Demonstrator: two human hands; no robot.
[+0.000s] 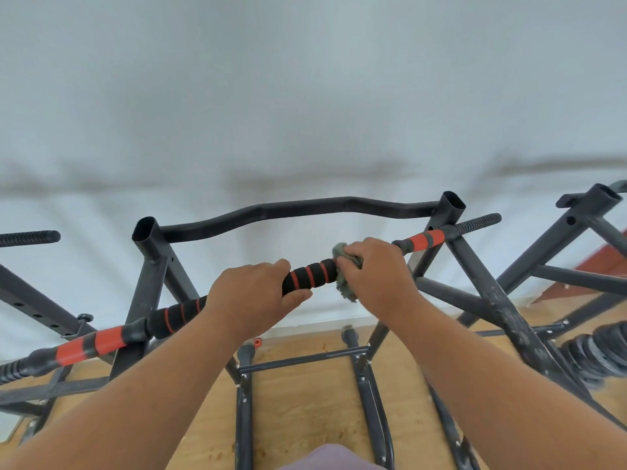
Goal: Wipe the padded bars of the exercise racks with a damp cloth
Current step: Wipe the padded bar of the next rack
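Note:
A padded bar (307, 275) in black foam with red rings runs from lower left to upper right across the dark metal rack (149, 266). My left hand (252, 293) grips the bar near its middle, thumb underneath. Just to the right, my right hand (376, 273) holds a grey-green cloth (344, 283) wrapped round the bar, so that stretch of padding is hidden. Beyond my right hand the bar shows red and grey bands (425, 239), then a ribbed black end.
A curved black top bar (298, 210) spans the rack's two open uprights in front of a white wall. A second rack (583, 228) stands to the right, with stacked weight plates (597, 351) below it. A ribbed bar end (30, 238) juts in at left. The floor is wooden (305, 412).

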